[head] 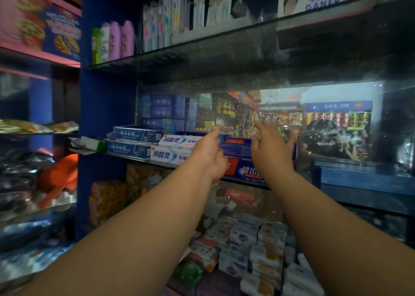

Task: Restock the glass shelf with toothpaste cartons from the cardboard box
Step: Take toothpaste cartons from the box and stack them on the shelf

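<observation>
Blue carton seemingly between both grips

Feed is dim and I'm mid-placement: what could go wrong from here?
The blue carton between the left hand and right hand tops a stack near the glass shelf's front edge; a nudge could slide it off. The left hand is close to the white cartons and might shift them.

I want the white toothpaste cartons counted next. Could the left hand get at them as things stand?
Probably yes. The left hand is right beside the white toothpaste cartons at the front edge of the glass shelf, with nothing between them.
</observation>
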The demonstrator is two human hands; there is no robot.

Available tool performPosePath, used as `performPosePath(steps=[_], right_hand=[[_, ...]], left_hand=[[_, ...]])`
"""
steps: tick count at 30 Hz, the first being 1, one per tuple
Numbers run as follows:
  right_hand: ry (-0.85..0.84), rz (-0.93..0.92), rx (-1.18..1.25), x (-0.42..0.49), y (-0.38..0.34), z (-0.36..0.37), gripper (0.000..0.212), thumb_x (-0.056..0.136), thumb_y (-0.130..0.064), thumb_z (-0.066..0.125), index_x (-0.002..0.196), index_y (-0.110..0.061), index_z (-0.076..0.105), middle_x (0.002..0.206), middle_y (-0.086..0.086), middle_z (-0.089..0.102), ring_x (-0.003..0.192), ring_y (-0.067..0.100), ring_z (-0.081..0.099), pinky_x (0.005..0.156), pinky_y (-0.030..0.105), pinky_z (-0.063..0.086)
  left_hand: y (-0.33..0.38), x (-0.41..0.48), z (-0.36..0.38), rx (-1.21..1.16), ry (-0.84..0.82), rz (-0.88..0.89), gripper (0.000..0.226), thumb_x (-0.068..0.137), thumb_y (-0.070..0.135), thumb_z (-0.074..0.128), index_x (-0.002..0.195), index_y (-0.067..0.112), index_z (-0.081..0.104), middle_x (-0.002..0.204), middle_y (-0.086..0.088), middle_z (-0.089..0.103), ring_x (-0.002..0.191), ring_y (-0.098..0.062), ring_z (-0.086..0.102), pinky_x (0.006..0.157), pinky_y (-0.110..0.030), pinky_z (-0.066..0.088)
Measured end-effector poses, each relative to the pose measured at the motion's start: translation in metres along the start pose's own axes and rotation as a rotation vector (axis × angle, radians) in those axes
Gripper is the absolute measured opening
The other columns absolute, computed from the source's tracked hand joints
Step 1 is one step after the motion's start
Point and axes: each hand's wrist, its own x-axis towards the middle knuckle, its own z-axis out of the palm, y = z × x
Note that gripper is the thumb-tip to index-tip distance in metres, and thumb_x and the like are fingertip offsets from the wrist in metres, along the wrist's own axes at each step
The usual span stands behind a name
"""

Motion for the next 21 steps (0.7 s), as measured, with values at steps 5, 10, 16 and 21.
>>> performPosePath(steps=[5, 10, 16, 21], right_hand=[[-0.131, -0.14, 0.089, -0.033, -0.047, 0.017, 0.045, 0.101, -0.022, 0.035, 0.147, -0.02, 0.034, 0.157, -0.002, 0.027, 0.147, 0.014, 0.017, 0.12, 0.047, 0.003], [-0.224, -0.2, 0.172, -0.077, -0.078, 0.062, 0.045, 0.099, -0.021, 0.04, 0.144, -0.02, 0.039, 0.155, -0.001, 0.032, 0.145, 0.015, 0.023, 0.117, 0.044, 0.009], [-0.368, -0.225, 0.247, -0.136, -0.11, 0.122, 0.045, 0.1, -0.022, 0.038, 0.144, -0.021, 0.039, 0.155, -0.001, 0.033, 0.145, 0.014, 0.024, 0.118, 0.043, 0.008], [-0.468, -0.254, 0.337, -0.203, -0.121, 0.177, 0.042, 0.092, -0.019, 0.044, 0.132, -0.012, 0.052, 0.138, 0.01, 0.053, 0.129, 0.026, 0.047, 0.105, 0.043, 0.033]], left_hand=[[-0.001, -0.017, -0.041, -0.097, 0.034, 0.046, 0.058, 0.102, 0.04, 0.035, 0.146, 0.003, 0.028, 0.131, -0.013, 0.051, 0.088, -0.016, 0.056, 0.083, -0.028, 0.04], [-0.013, -0.027, -0.107, -0.061, 0.166, 0.033, 0.058, 0.101, 0.043, 0.034, 0.145, 0.006, 0.035, 0.143, -0.009, 0.045, 0.133, -0.019, 0.043, 0.113, -0.032, 0.028], [-0.05, -0.054, -0.179, -0.057, 0.307, -0.017, 0.059, 0.102, 0.044, 0.03, 0.143, 0.002, 0.037, 0.143, -0.017, 0.046, 0.127, -0.029, 0.049, 0.08, -0.026, 0.049], [-0.11, -0.063, -0.255, -0.004, 0.471, -0.128, 0.059, 0.102, 0.045, 0.031, 0.149, 0.01, 0.027, 0.138, -0.014, -0.006, 0.118, -0.023, 0.056, 0.101, -0.028, 0.043]])
